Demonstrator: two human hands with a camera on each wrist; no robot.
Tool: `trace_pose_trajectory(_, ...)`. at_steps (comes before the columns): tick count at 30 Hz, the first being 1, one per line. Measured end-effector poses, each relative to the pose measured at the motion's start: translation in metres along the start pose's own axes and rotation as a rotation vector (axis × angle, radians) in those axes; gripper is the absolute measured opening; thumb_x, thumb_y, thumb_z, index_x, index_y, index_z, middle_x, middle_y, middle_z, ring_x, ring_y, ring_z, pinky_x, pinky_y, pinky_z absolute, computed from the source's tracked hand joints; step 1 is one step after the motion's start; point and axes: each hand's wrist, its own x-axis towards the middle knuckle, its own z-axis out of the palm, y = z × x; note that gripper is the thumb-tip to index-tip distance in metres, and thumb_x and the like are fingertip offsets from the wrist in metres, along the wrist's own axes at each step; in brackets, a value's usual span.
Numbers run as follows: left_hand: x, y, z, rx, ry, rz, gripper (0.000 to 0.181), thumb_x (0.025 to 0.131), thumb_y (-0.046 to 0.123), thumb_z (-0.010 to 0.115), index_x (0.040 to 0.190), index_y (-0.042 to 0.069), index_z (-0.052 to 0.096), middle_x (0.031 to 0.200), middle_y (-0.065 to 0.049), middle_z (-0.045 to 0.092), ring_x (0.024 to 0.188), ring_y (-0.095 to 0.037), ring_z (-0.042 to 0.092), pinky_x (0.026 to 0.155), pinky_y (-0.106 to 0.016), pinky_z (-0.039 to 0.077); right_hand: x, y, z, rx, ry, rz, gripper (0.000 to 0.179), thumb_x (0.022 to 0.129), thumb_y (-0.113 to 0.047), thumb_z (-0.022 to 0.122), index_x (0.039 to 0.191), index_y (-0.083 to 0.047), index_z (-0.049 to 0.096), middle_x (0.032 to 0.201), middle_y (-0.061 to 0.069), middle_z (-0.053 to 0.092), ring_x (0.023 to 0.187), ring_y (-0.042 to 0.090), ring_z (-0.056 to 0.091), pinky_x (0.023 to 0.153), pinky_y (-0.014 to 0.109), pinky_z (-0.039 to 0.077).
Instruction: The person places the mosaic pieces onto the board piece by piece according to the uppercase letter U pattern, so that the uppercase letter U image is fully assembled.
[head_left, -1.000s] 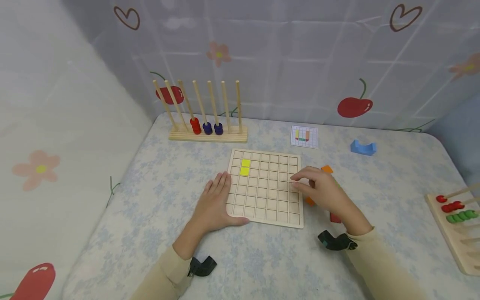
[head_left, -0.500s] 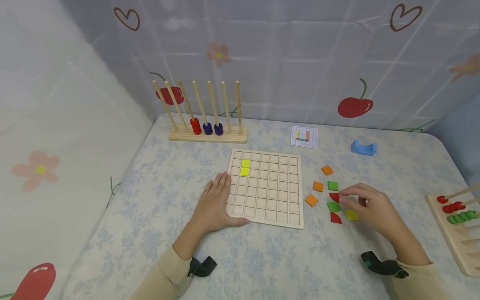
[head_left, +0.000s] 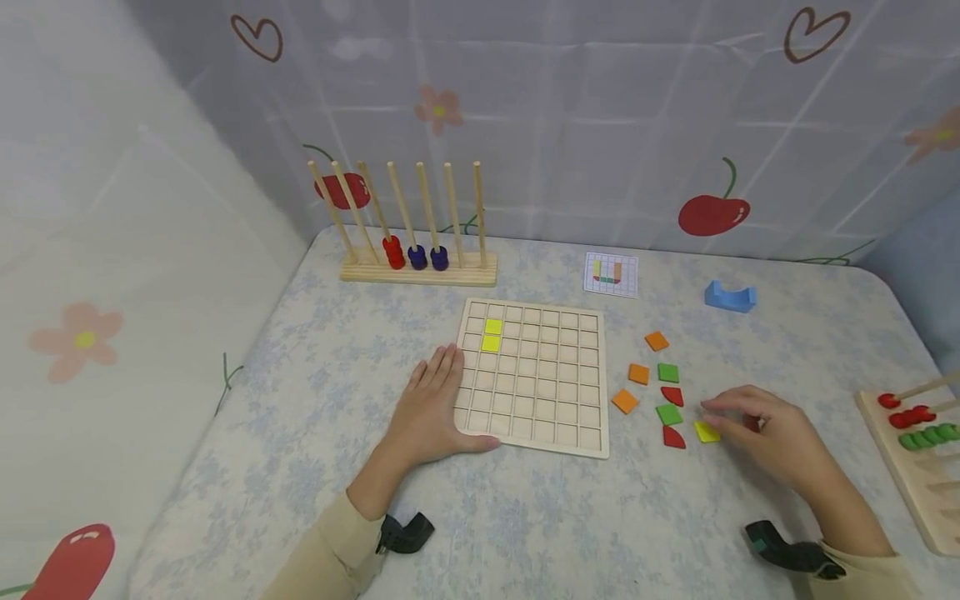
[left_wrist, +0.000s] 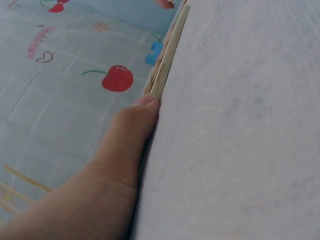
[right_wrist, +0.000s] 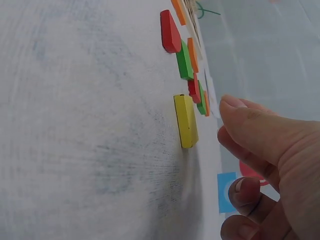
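A square wooden grid board (head_left: 532,379) lies on the table with two yellow square tiles (head_left: 492,335) set one below the other in its upper left part. My left hand (head_left: 427,412) rests against the board's left edge, fingers straight, the thumb (left_wrist: 135,125) along the near edge. To the right, my right hand (head_left: 772,433) hovers just above a loose yellow tile (right_wrist: 186,121); thumb and forefinger are bent close together, with nothing visibly held. Between the board and this hand lie orange tiles (head_left: 625,402), green tiles (head_left: 670,414) and red quarter-round pieces (head_left: 673,437).
A wooden peg rack (head_left: 420,268) with red and blue beads stands at the back left. Behind the board lie a pattern card (head_left: 611,275) and a blue curved block (head_left: 730,297). Another bead rack (head_left: 911,467) stands at the right edge.
My right hand has moved from the board's right side out to the right, over the loose pieces, to the yellow tile. My left hand has stayed at the board.
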Motion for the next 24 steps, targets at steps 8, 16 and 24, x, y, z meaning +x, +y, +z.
trace_pose_trajectory(8, 0.001, 0.0, 0.001, 0.003, -0.006, -0.003, 0.141, 0.062, 0.094, 0.055, 0.16, 0.008, -0.001, 0.169, -0.006, -0.002, 0.157, -0.021, -0.004, 0.127, -0.045, 0.005, -0.005, 0.009, 0.003, -0.008, -0.021, -0.024, 0.013, 0.083, -0.016, 0.08, 0.096, -0.018, 0.079, 0.096, 0.0, 0.068, 0.069, 0.004, 0.041, 0.054, 0.021, 0.035)
trace_pose_trajectory(16, 0.0, 0.0, 0.001, -0.006, -0.004, -0.005, 0.142, 0.062, 0.093, 0.057, 0.16, 0.008, -0.001, 0.169, -0.006, -0.002, 0.157, -0.021, -0.004, 0.127, -0.045, 0.004, -0.01, 0.013, 0.004, 0.017, -0.024, -0.052, 0.013, 0.084, -0.017, 0.08, 0.096, -0.02, 0.079, 0.098, -0.002, 0.068, 0.076, -0.004, 0.044, 0.058, 0.017, 0.038)
trace_pose_trajectory(24, 0.0, 0.0, 0.001, -0.005, 0.004, -0.003, 0.142, 0.062, 0.094, 0.056, 0.16, 0.008, 0.0, 0.169, -0.007, -0.001, 0.157, -0.022, -0.002, 0.127, -0.046, 0.006, -0.011, 0.016, 0.004, 0.033, -0.052, -0.062, 0.016, 0.081, -0.02, 0.082, 0.097, -0.021, 0.08, 0.103, 0.001, 0.068, 0.089, -0.018, 0.043, 0.066, 0.008, 0.039)
